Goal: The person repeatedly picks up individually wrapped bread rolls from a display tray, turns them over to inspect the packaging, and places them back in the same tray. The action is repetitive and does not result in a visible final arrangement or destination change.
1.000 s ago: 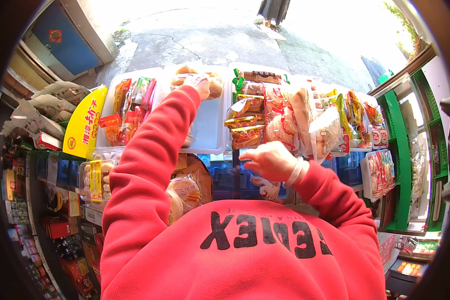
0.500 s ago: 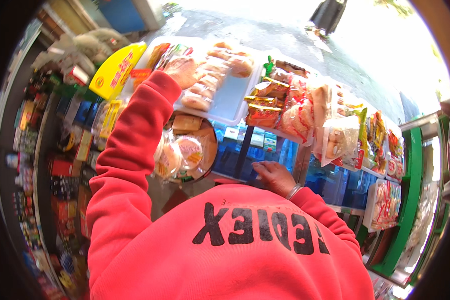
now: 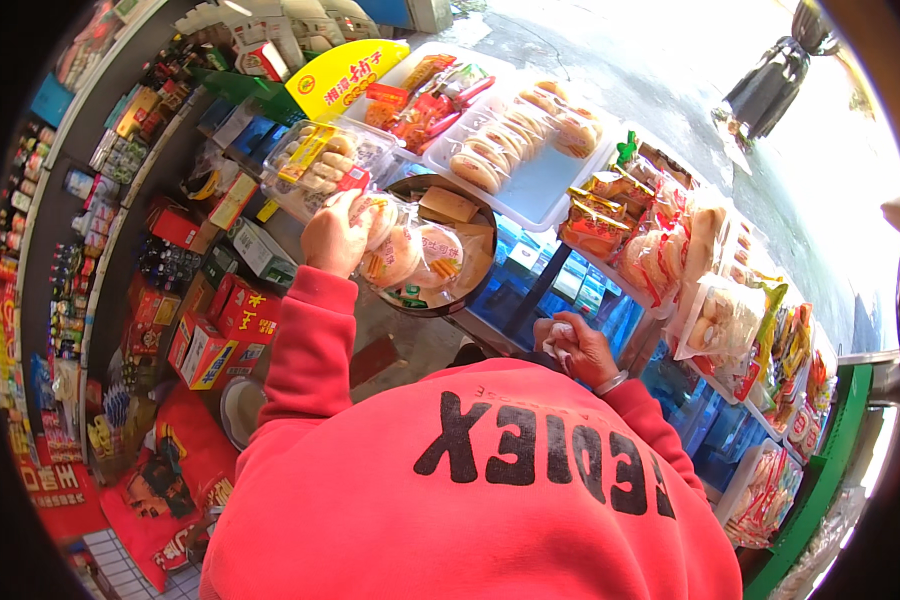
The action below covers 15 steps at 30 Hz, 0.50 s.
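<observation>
My left hand is closed on the edge of a round, flat wrapped bread at the left of a round brown container. Two more wrapped round breads, one of them a pale bread, lie in that container, beside a brown cardboard piece. My right hand is closed near the front of the display, with a crumpled whitish wad showing at its fingers. What the wad is made of is hard to make out.
A white tray of buns stands beyond the container. Left of it sits a clear box of pastries near a yellow sign. Packaged snacks line the right side. Red cartons and stocked shelves are at left. A person is outside.
My left hand has come back from the bun tray to the wrapped breads and gripped one. My right hand has closed, with a whitish wad now visible. The view has shifted left.
</observation>
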Each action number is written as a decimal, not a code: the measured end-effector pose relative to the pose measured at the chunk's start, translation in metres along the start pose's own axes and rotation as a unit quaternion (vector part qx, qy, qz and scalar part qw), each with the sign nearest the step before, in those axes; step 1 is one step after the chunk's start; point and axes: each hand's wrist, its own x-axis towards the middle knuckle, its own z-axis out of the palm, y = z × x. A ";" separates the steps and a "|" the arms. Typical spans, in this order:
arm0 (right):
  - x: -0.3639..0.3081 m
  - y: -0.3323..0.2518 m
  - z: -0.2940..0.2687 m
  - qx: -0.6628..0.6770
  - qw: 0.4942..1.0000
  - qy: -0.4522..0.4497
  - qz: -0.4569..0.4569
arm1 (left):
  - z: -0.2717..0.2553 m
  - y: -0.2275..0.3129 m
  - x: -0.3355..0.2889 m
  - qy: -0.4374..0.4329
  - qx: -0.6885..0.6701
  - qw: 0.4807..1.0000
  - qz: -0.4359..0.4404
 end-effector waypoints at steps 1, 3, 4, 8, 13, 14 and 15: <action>0.002 0.006 0.000 -0.031 0.999 -0.001 -0.020 | -0.001 -0.004 -0.005 -0.004 0.026 0.998 -0.064; 0.001 0.009 -0.002 -0.004 1.000 -0.002 -0.031 | -0.002 -0.013 -0.014 -0.011 0.075 0.978 -0.192; 0.000 0.005 -0.002 0.008 0.999 -0.005 -0.037 | -0.001 -0.025 -0.017 -0.008 0.092 0.974 -0.205; -0.005 0.008 -0.009 0.130 0.991 0.012 -0.014 | -0.006 -0.032 -0.019 -0.018 0.127 0.963 -0.236; -0.021 0.011 -0.018 0.152 0.987 0.047 -0.005 | -0.009 -0.043 -0.033 -0.035 0.056 0.956 -0.286; -0.024 0.014 -0.018 0.139 0.989 0.056 -0.010 | -0.002 -0.052 -0.038 -0.042 0.042 0.953 -0.297; -0.027 0.017 -0.018 0.126 0.990 0.068 -0.014 | 0.005 -0.059 -0.040 -0.057 -0.058 0.934 -0.348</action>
